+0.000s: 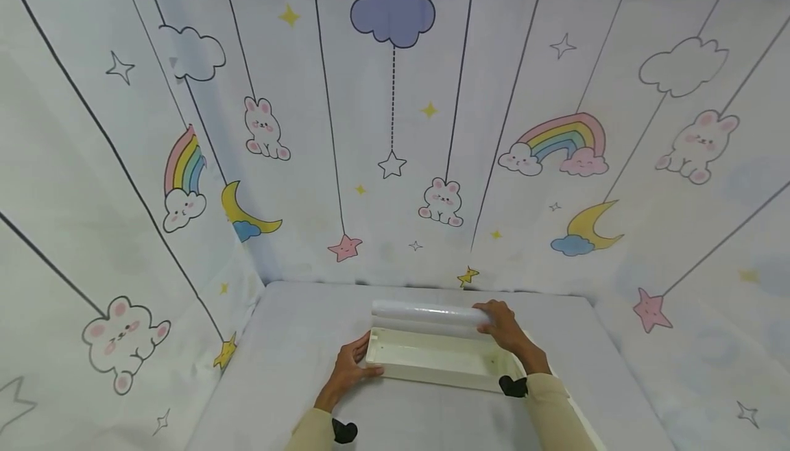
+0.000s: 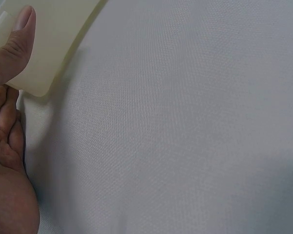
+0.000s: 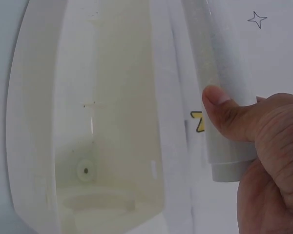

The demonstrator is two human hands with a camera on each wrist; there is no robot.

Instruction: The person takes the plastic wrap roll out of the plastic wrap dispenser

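A long, shallow cream plastic box [image 1: 432, 378] lies open side up on the white surface, with bare inner walls and a small round fitting [image 3: 86, 170] near its right end. My left hand [image 1: 348, 370] grips the box's left end, thumb on the front wall and fingers around the side. Behind the box, a shiny roll of cling film [image 1: 426, 312] is held by its right end in my right hand [image 1: 506, 331]. The right wrist view shows the thumb pressed along the roll [image 3: 222, 58], whose core end [image 3: 227, 172] sticks out past the film.
A white cloth-covered table [image 1: 278, 341] runs back to a white curtain [image 1: 395, 232] printed with clouds, rabbits and stars. Beside the right forearm, a pale strip [image 1: 583, 415] lies partly hidden by the sleeve.
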